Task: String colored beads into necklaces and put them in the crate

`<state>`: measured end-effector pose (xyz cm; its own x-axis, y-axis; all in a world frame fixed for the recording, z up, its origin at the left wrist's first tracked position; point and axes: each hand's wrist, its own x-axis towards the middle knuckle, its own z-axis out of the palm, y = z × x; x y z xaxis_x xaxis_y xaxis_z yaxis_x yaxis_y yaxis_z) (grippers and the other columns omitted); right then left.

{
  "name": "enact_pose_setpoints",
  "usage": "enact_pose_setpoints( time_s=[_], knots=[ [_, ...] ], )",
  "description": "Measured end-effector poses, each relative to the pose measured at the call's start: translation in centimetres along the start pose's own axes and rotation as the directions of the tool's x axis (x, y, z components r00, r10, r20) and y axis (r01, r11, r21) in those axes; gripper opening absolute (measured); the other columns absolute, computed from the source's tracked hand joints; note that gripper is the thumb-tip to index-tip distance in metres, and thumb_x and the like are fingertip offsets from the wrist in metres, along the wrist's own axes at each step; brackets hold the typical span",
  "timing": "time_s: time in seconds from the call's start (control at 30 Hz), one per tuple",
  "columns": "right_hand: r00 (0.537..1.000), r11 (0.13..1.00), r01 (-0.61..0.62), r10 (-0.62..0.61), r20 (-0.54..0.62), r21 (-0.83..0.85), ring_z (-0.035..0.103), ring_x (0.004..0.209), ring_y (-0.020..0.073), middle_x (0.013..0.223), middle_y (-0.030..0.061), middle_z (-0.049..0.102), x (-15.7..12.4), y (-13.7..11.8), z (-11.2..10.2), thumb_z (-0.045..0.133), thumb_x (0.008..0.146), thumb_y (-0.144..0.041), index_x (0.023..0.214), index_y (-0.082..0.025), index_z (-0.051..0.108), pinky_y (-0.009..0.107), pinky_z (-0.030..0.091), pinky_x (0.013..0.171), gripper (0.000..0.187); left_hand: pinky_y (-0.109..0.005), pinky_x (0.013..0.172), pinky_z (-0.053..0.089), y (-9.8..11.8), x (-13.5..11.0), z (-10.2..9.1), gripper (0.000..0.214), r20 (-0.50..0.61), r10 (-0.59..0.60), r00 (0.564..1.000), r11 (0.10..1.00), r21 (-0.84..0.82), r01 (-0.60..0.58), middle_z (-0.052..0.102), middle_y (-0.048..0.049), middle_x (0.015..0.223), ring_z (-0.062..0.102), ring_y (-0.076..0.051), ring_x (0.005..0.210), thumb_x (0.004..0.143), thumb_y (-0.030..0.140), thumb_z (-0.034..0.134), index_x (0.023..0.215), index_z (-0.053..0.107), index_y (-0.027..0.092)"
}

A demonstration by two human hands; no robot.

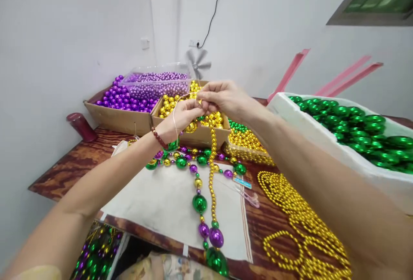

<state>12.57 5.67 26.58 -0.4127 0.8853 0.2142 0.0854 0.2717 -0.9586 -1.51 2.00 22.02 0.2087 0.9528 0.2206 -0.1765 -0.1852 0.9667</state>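
Observation:
My left hand and my right hand are raised together over the table, fingers pinched on a thin white string and the top of a gold bead strand. That strand hangs down onto a white cloth. A necklace of green, purple and gold beads lies across the cloth, reaching the near table edge. A beaded bracelet sits on my left wrist.
Cardboard boxes of purple beads and gold beads stand at the back, with a clear tub of purple beads. A white box of green balls is on the right. Gold strands pile on the wooden table. A dark red cup lies at left.

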Motion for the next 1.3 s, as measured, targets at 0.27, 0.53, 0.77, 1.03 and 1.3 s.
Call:
enact_pose_setpoints(
  time_s=[0.27, 0.53, 0.77, 1.03, 1.3],
  knots=[
    [0.931, 0.797, -0.263, 0.358, -0.075, 0.544, 0.062, 0.048, 0.0071, 0.061, -0.0024, 0.067, -1.9, 12.0, 3.1, 0.071, 0.088, -0.022, 0.075, -0.016, 0.064, 0.018, 0.057, 0.054, 0.016, -0.02, 0.049, 0.04, -7.3, -2.9, -3.1, 0.017, -0.158, -0.381, 0.911, 0.925, -0.061, 0.376, 0.058, 0.0019, 0.057, 0.056, -0.008, 0.047, 0.075, 0.012, 0.067, 0.064, 0.054, 0.015],
    [0.901, 0.899, -0.18, 0.314, -0.301, 0.399, 0.072, 0.081, 0.016, 0.078, 0.0011, 0.074, -6.7, 16.5, 5.5, 0.065, 0.089, -0.031, 0.075, -0.021, 0.062, 0.03, 0.057, 0.081, 0.017, -0.02, 0.043, 0.034, -12.7, -3.6, -4.5, 0.016, -0.312, -0.424, 0.85, 0.897, -0.011, 0.443, 0.056, 0.0028, 0.051, 0.054, -0.009, 0.045, 0.072, 0.011, 0.067, 0.062, 0.055, 0.016],
    [0.978, 0.909, 0.032, -0.115, -0.175, -0.415, 0.068, 0.096, 0.024, 0.102, 0.0064, 0.075, -13.0, 20.3, 10.1, 0.046, 0.1, -0.03, 0.098, -0.026, 0.07, 0.037, 0.054, 0.085, 0.024, -0.019, 0.048, 0.038, -12.7, -3.5, -4.9, 0.015, -0.149, -0.44, 0.886, 0.898, -0.041, 0.439, 0.058, 0.0009, 0.058, 0.052, -0.009, 0.053, 0.068, 0.019, 0.074, 0.062, 0.06, 0.015],
    [0.956, 0.65, 0.05, -0.25, -0.151, -0.758, 0.07, 0.103, 0.0245, 0.098, 0.0117, 0.076, -12.4, 24.5, 9.9, 0.035, 0.103, -0.019, 0.102, -0.021, 0.072, 0.036, 0.054, 0.093, 0.037, -0.018, 0.048, 0.042, -12.4, -5.6, -4.9, 0.024, 0.021, -0.696, 0.718, 0.711, -0.115, 0.693, 0.062, -0.0006, 0.066, 0.054, -0.007, 0.054, 0.06, 0.021, 0.086, 0.068, 0.064, 0.014],
    [0.988, 0.63, 0.027, -0.134, -0.074, -0.776, 0.072, 0.1, 0.0224, 0.106, 0.011, 0.077, -13.0, 26.4, 10.5, 0.04, 0.101, -0.017, 0.107, -0.023, 0.073, 0.035, 0.054, 0.092, 0.034, -0.018, 0.045, 0.039, -14.5, -7.4, -4.6, 0.029, -0.089, -0.647, 0.757, 0.761, -0.124, 0.636, 0.061, 0.0016, 0.065, 0.051, -0.005, 0.048, 0.06, 0.026, 0.088, 0.069, 0.063, 0.014]
  ],
)
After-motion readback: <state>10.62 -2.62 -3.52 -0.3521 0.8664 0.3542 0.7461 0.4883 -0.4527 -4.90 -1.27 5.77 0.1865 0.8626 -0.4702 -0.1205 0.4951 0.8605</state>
